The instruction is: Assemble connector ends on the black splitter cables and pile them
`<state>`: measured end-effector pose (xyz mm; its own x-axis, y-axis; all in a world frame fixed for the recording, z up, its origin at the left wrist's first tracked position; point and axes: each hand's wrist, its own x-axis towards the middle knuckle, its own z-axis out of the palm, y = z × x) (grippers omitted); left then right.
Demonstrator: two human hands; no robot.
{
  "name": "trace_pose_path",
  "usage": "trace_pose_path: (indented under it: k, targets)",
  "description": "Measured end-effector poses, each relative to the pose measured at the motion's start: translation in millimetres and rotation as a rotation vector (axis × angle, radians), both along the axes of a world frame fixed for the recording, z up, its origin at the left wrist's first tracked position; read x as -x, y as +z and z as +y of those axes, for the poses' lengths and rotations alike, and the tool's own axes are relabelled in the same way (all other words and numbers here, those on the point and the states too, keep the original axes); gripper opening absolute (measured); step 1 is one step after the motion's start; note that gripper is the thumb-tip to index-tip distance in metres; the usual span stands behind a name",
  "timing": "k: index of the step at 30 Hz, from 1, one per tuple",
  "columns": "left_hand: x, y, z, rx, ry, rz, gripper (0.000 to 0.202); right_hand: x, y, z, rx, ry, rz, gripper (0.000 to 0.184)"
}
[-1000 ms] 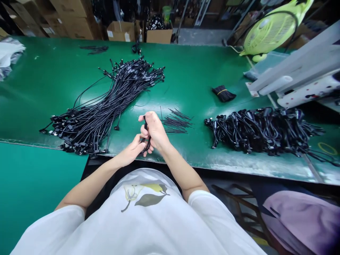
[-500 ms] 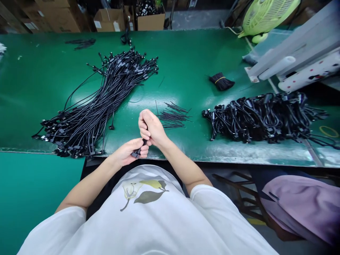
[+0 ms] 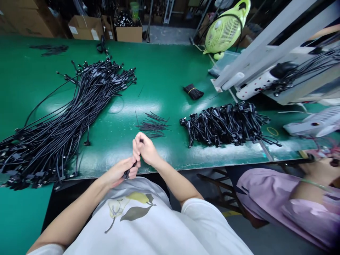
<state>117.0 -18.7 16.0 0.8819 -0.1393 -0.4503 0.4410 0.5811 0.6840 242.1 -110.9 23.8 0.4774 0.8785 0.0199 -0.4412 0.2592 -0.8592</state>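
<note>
Both of my hands meet at the near edge of the green table (image 3: 170,74), gripping one folded black cable (image 3: 132,167). My left hand (image 3: 119,173) is closed around its lower end. My right hand (image 3: 145,150) is a fist around the upper part. A long heap of loose black cables (image 3: 66,113) lies to the left. Just beyond my right hand sits a small scatter of black ties (image 3: 152,125). A pile of bundled cables (image 3: 225,124) lies to the right.
A small tied black bunch (image 3: 193,91) lies further back. A green fan (image 3: 225,30) stands at the far right corner, beside a white frame with a power strip (image 3: 262,83). Cardboard boxes (image 3: 85,28) line the far edge. A person in purple (image 3: 287,202) sits to my right.
The view has swung right and down, so the table contents sit further left in the frame. My hands have dropped nearer to my body, still on the cable.
</note>
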Motion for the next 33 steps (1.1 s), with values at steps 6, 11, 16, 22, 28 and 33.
trace_pose_path:
  k: [6,11,16,22,28,33]
  targets:
    - [8,2.7,10,-0.530,-0.192,-0.071,0.043,-49,-7.7,-40,0.248,0.188,-0.567,0.022]
    - [4,1.5,15,-0.266,0.188,-0.004,0.043,-145,-27.3,-63,0.723,-0.411,-1.200,0.028]
    - [0,10.3,21,-0.188,0.258,-0.019,0.043,-181,-52.9,-62,0.933,-0.413,-1.427,0.017]
    - [0,13.2,22,-0.140,0.336,-0.078,0.040,-142,-40.5,-69,1.007,-0.603,-1.409,0.029]
    - [-8,12.9,17,-0.113,0.332,-0.138,0.041,-41,-20.3,-31,0.577,-0.358,-0.835,0.022]
    - [-4,4.8,24,-0.209,0.396,-0.160,0.048,18,-14.9,1,0.442,-0.158,-0.840,0.019]
